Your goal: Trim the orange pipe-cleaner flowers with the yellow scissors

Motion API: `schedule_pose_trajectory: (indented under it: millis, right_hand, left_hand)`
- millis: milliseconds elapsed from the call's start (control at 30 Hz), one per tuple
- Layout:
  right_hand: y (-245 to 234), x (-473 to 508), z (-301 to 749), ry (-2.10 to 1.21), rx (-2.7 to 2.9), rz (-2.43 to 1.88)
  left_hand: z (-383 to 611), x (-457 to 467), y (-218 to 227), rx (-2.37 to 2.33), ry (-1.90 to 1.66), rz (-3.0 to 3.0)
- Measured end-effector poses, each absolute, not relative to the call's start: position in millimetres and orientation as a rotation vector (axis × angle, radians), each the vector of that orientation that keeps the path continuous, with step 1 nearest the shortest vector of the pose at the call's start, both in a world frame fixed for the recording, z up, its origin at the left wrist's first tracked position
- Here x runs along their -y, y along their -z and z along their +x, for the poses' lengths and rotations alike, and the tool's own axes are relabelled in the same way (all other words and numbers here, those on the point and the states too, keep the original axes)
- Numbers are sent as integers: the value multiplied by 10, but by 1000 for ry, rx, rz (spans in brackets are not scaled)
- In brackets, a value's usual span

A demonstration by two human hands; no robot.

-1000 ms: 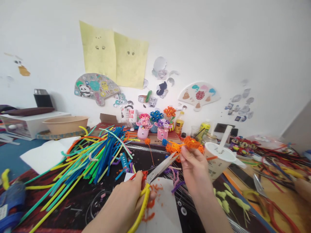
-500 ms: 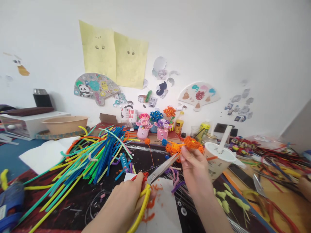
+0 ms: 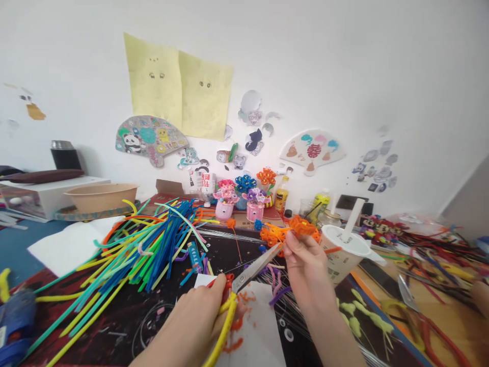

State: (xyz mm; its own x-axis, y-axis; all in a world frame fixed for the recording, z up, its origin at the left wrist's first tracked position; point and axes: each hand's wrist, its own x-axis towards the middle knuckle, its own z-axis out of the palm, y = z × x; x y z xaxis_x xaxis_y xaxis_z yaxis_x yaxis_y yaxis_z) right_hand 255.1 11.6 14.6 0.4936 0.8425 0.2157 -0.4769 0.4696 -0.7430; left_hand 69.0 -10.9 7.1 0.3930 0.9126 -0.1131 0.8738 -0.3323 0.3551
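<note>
Scissors (image 3: 255, 268) gripped by closed L hand (image 3: 187, 326); orange pipe-cleaner flower (image 3: 303, 226) pinched by R hand (image 3: 307, 270), at fingertips.

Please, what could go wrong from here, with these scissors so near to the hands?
The scissors in the left hand point their blades toward the right hand, so a slip might nick it. The orange pipe-cleaner flower held there is close to the lidded plastic cup, which a sudden move could perhaps tip over.
</note>
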Motion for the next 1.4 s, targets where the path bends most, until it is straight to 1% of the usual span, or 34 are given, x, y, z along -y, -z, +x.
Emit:
schedule_pose_trajectory:
  millis: [233,600,933,1233,1400]
  right_hand:
    - [-157,-101,2548,-882,607,-666]
    - [-143,-113,2563,-884,620,-642]
    - [-150,-115,2560,-889,624,-642]
    - [-161,-112,2568,-881,583,-645]
    - [-168,-113,2569,-869,587,-656]
  left_hand:
    - [651,107,33,-1570,-173,2342]
    - [659,79,38,-1573,-235,2363]
    - [649,59,20,-1614,-185,2362]
    - [664,52,16,-1569,-392,2162]
    - [665,78,-25,-1581,-391,2138]
